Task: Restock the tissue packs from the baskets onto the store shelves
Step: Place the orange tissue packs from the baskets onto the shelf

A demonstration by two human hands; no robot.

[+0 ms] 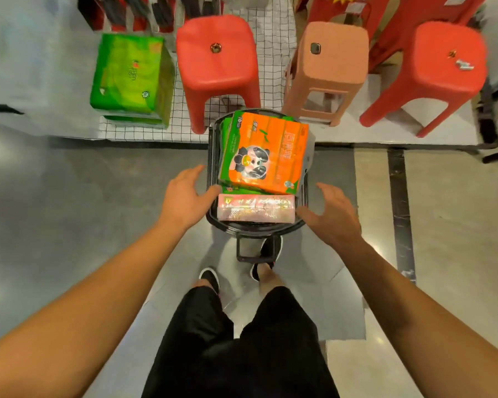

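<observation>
Orange and green, the top pack (263, 155) is lying tilted on the other packs in the black basket (304, 193), its far corners reaching over the basket's far rim. A pink pack (256, 207) is sitting at the near end of the basket, just under the orange pack's near edge. The basket is standing on the grey floor (84, 196) with its far rim tucked against the edge of the low white shelf (385, 133). Its handle (258, 251) is hanging down on the near side, just in front of the person's feet.

Open floor is lying to both sides of the basket, wide on the left, with a dark stripe (400, 202) running past on the right. On the shelf, a green pack (131, 74) is sitting at the left, well apart from the basket. Three stools are standing beside it: a red stool (217, 57), a pale stool (329, 56) and another red one (446, 61). The basket is sitting below the gap between the first two.

Both arms are stretching forward and down. The left hand (184, 193) is hovering at the basket's left rim, fingers spread and relaxed, holding nothing, thumb near the orange pack's corner. The right hand (332, 216) is hovering at the right rim, fingers likewise loose and empty, palm facing inward.
</observation>
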